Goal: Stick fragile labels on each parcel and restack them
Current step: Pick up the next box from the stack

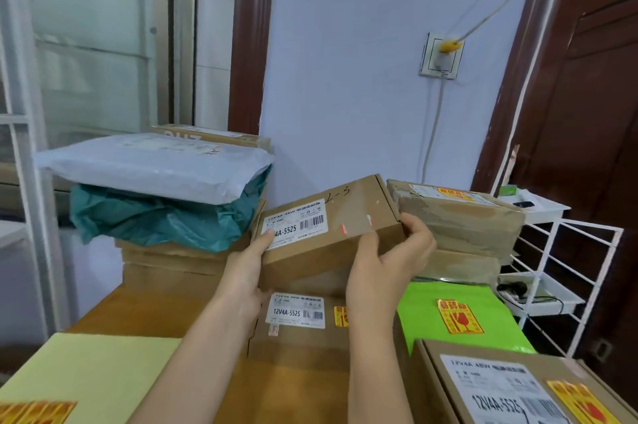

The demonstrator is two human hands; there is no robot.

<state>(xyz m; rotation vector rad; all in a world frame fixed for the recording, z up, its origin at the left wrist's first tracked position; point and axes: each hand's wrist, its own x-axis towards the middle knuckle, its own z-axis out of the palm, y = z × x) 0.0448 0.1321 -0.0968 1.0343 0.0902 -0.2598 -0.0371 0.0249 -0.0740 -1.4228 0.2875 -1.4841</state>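
Head view, frame centre: our left hand (247,271) and right hand (390,261) grip a flat brown cardboard parcel (331,230), tilted above a labelled matching parcel (300,330).

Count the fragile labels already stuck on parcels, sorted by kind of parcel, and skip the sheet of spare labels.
Cardboard boxes: 3 (taped box, lower 12V4A box, near box)
Plastic mailers: 1 (green mailer)
Total: 4
The held box shows no fragile label on the faces in view.
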